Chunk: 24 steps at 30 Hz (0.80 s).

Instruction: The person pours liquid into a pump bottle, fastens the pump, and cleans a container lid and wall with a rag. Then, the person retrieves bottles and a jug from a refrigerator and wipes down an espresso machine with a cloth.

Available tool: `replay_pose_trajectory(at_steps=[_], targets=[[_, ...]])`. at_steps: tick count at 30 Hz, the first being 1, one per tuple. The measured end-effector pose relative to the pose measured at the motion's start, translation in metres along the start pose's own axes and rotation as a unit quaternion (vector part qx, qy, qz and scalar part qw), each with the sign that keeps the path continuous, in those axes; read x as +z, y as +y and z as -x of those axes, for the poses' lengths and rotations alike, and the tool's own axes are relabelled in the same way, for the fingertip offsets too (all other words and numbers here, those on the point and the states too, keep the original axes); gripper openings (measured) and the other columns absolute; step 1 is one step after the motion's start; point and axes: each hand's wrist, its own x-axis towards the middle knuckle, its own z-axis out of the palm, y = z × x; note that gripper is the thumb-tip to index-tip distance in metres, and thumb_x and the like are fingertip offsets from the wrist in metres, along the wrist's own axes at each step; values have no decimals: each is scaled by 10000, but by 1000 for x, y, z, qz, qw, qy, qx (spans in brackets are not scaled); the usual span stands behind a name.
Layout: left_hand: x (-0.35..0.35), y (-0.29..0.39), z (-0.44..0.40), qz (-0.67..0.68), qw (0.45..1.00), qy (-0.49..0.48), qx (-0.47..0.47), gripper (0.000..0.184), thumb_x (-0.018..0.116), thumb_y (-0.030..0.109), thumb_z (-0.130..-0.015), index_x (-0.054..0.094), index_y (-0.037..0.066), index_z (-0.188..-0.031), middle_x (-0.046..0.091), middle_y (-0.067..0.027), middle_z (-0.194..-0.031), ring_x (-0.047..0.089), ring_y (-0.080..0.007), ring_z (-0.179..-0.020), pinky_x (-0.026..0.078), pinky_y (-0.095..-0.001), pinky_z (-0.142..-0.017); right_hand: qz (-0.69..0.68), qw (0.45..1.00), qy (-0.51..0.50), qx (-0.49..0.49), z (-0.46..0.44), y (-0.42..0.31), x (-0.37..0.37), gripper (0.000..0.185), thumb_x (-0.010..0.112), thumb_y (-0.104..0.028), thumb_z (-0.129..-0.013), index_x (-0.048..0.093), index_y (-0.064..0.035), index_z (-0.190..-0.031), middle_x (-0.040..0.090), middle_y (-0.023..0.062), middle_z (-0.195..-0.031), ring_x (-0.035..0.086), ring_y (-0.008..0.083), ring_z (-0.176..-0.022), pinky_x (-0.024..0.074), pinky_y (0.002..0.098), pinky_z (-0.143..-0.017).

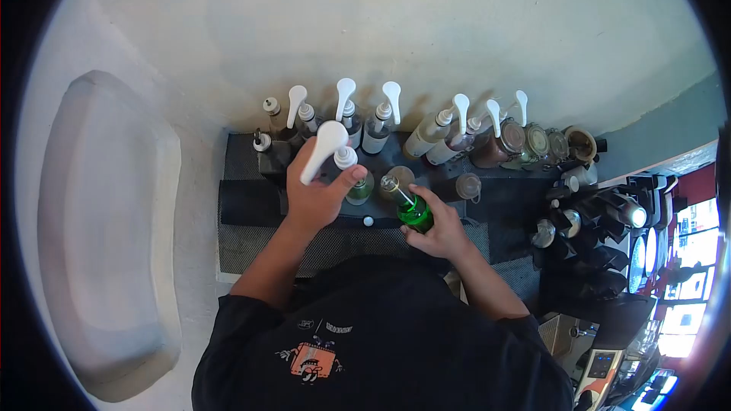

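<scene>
My left hand (314,202) is closed around a white syrup pump (331,141), with the thumb below its collar. Just under the thumb stands a clear bottle with green in it (360,189); whether the pump is still fixed to it I cannot tell. Wrapped in my right hand (443,227) is a green glass bottle (415,215), its open-looking neck tilted up and to the left. A small white cap (368,221) lies on the dark mat between my hands. Behind the green bottle is a round lid or jar top (397,181), partly hidden.
Along the wall stand several pump bottles (377,129) and clamp-lid jars (512,137). A clear lidded container (468,186) sits right of my right hand. Dark metal equipment (601,221) fills the far right. At left is a white recessed ledge (164,259).
</scene>
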Motion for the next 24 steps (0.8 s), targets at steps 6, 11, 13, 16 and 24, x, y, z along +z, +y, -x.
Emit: replay_pose_trajectory(at_steps=[6, 11, 13, 16, 24], targets=[[-7, 23, -7, 143, 988, 56, -33, 474, 878, 24, -979, 660, -34, -1396, 747, -78, -1193, 731, -142, -1081, 588, -323, -1006, 47, 997, -53, -11, -18, -24, -12, 840, 902, -136, -806, 596, -101, -1587, 755, 234, -1345, 788, 417, -1175, 623, 450, -1011], [-10, 37, -13, 144, 986, 79, -15, 462, 869, 4, -980, 661, -34, -1391, 744, -69, -1168, 728, -130, -1060, 594, -310, -987, 111, 988, -108, 16, -28, -37, -23, 831, 883, -191, -835, 580, -148, -1607, 756, 235, -1330, 777, 443, -1143, 633, 466, -976], [-12, 39, -17, 137, 987, 85, 3, 459, 866, -1, -979, 661, -34, -1388, 744, -67, -1164, 728, -127, -1055, 598, -307, -977, 116, 986, -116, 15, -32, -43, -27, 826, 879, -198, -838, 579, -148, -1606, 760, 229, -1300, 777, 443, -1120, 633, 472, -956], [-13, 45, -21, 132, 987, 87, 14, 454, 865, -4, -980, 660, -35, -1385, 744, -64, -1158, 727, -123, -1049, 606, -302, -958, 124, 983, -132, 19, -36, -48, -32, 820, 874, -210, -843, 575, -156, -1605, 764, 218, -1235, 775, 442, -1068, 629, 484, -919], [-16, 51, -26, 135, 986, 88, 40, 463, 930, 29, -933, 715, -78, -1329, 769, -145, -1292, 763, -187, -1114, 654, -370, -1001, 166, 972, -164, 28, -43, -59, -45, 827, 864, -258, -859, 547, -188, -1620, 758, 199, -1136, 767, 437, -975, 618, 498, -863]])
